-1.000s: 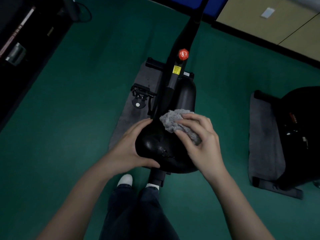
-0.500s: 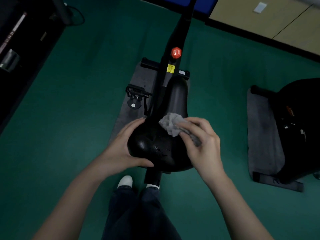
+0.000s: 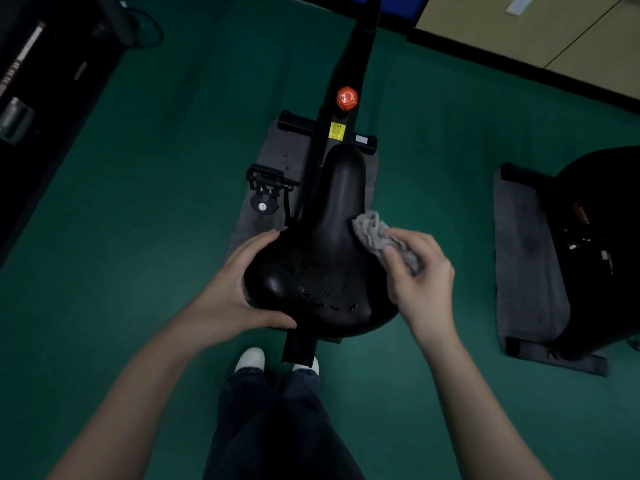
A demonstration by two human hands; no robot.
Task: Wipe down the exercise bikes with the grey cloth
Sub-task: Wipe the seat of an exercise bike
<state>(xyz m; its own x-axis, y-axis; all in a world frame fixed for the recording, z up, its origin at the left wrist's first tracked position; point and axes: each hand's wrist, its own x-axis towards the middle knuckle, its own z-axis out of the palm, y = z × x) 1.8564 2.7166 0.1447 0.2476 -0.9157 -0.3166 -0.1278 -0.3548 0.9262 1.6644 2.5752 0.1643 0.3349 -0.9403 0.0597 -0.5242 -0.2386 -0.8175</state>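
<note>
We have the right hand at centre right, its fingers curled round the bunched grey cloth and pressing it on the right flank of the black saddle of the exercise bike in mid-frame. The left hand grips the saddle's wide rear left edge, fingers over the rim, thumb along the back. A second bike stands on a grey mat at the right edge.

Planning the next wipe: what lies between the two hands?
Head view: the black saddle lies between the left hand, gripping its edge, and the right hand holding the grey cloth.
</note>
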